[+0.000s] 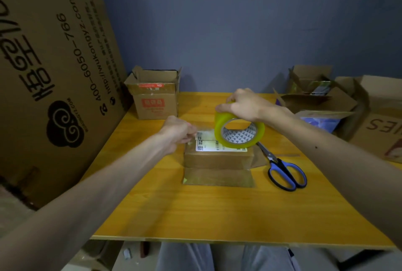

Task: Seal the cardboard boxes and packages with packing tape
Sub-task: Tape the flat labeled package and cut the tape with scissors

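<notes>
A small brown cardboard box with a white shipping label on top sits in the middle of the yellow wooden table. My right hand grips a roll of clear yellowish packing tape from above, held over the box's right top edge. My left hand pinches the free end of the tape at the box's left top edge. A short clear strip stretches between the two hands across the label. Blue-handled scissors lie on the table just right of the box.
An open cardboard box with red print stands at the table's back left. Several open boxes crowd the right side. A very large printed carton leans along the left. The table's near edge runs just above my lap.
</notes>
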